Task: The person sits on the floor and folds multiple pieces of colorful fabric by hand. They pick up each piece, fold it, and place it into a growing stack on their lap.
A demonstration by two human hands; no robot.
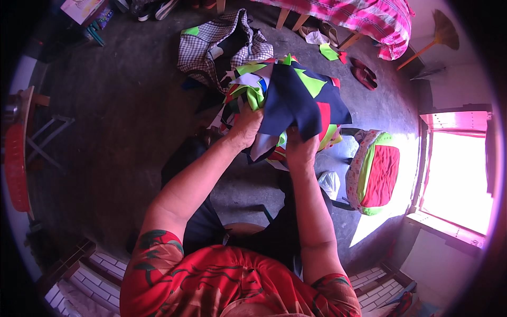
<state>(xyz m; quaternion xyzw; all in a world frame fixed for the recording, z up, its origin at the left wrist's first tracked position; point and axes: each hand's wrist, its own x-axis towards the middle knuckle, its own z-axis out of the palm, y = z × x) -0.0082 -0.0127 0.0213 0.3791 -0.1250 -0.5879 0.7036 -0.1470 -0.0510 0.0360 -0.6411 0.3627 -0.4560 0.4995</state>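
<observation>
Both my arms reach forward to a thick bundle of fabric scraps (290, 100), held up in front of me. It mixes navy, lime green, red and pale pieces, and a large navy piece lies over its top. My left hand (247, 127) is closed on the bundle's left side, beside a crumpled lime green piece (255, 98). Underneath the near edge, my right hand (302, 150) grips the bundle; its fingertips are hidden by cloth. Just beyond the bundle, a black-and-white checked cloth bag (198, 53) lies slumped on the floor, with a green scrap on it.
To the right stands a stool or chair with a red and green cushion (381, 176), and a white plastic bag (329, 184) beside it. Dark red shoes (363, 74) and loose green scraps (328, 52) lie near a bed with a pink plaid cover (348, 13). A broom (446, 33) leans against the wall.
</observation>
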